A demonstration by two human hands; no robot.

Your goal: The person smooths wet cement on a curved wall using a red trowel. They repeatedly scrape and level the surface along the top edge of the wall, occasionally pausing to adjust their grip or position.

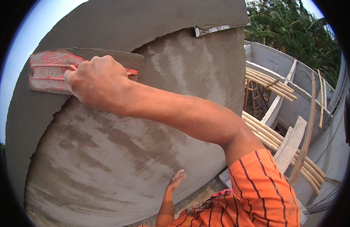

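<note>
My right hand [97,81] is closed round the handle of a red plastering float [50,72], its worn face smeared with grey mortar. The float lies against the wall at the upper left, over the edge of a band of wet, dark grey plaster [107,26]. Below and to the right of that band is the bare, patchy wall surface [118,151], rougher and lighter in colour. Lower down, near the wall's bottom edge, my left hand [177,179] is raised with its fingers apart and dusty, holding nothing.
Bamboo poles [273,85] and more bamboo poles [307,172] lie across the structure on the right, with wooden planks [290,145] among them. Pale block walls [271,56] stand beyond, and banana plants [292,26] grow behind. A whitish strip [214,29] sticks out at the wall's upper right edge.
</note>
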